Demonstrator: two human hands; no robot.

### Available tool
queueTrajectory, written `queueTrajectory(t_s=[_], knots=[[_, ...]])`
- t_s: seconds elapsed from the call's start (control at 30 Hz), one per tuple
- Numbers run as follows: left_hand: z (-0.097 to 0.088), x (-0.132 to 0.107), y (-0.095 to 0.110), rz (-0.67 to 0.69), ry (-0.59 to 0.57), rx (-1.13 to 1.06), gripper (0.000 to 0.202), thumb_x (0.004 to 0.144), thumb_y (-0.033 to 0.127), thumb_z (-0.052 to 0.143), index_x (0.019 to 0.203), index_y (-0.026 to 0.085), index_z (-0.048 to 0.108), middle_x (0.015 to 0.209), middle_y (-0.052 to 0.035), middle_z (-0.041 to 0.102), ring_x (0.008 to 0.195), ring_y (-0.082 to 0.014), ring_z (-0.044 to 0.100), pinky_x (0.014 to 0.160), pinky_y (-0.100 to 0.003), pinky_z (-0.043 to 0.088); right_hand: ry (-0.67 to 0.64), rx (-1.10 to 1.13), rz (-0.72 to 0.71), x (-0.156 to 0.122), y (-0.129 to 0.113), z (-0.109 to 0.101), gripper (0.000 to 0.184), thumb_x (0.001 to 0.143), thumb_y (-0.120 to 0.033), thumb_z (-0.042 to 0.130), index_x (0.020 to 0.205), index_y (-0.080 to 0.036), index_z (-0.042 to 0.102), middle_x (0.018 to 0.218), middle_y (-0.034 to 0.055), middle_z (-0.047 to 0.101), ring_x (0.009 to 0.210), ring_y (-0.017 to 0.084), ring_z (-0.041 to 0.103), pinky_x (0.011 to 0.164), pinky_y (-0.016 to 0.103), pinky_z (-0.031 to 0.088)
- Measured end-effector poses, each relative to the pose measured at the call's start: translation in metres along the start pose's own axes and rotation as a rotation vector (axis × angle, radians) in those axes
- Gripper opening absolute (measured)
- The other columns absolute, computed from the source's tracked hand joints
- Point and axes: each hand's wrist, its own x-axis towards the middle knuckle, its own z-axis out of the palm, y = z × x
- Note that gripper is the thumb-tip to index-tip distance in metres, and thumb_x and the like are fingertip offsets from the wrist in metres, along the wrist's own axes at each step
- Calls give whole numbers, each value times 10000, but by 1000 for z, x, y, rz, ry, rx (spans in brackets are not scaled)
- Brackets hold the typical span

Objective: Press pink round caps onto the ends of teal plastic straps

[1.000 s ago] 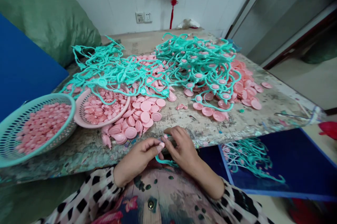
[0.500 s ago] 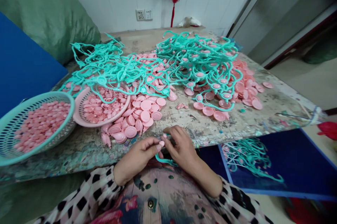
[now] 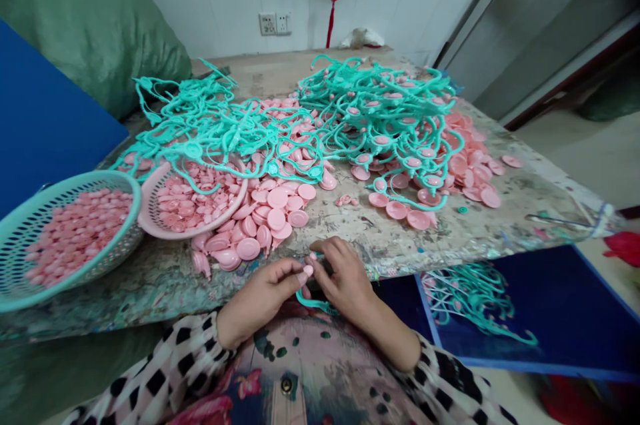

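Note:
Both hands meet at the near edge of the stained table. My left hand pinches a small pink piece at its fingertips. My right hand is closed around a teal plastic piece, whose curved end hangs below the fingers. The two hands touch at the fingertips. Just beyond them lie pink round caps in a loose heap.
Tangled teal plastic pieces cover the table's middle and back. A pink basket and a teal basket of small pink pieces stand at the left. A blue bin with teal pieces sits low on the right. A green sack lies back left.

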Motion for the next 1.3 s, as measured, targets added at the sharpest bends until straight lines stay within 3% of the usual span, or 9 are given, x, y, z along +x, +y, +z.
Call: queueTrajectory(t_s=[1.3], knots=[[0, 2, 7, 10, 18, 76, 325, 808, 469, 612, 764, 147, 592, 731, -3, 601, 689, -125, 538, 687, -252, 446, -29, 50, 31, 3, 1, 1, 139, 915, -270, 472, 956, -191, 578, 871, 67, 586, 835, 208, 531, 734, 338, 434]])
